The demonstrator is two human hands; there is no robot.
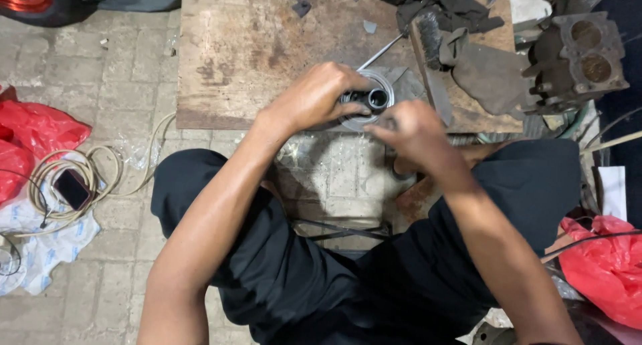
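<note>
Two hands on round metal part (370,101) at board (247,57) edge, left hand (319,94) fingers gripping it, right hand (409,132) clenched.

A rough workshop corner on a paved floor.
Grey paving bricks (114,71) cover the ground, dusty and worn. A low, stained wooden board (254,44) serves as a bench, its surface scuffed. Red plastic bags (33,134) lie at both sides, under flat, even light.
</note>
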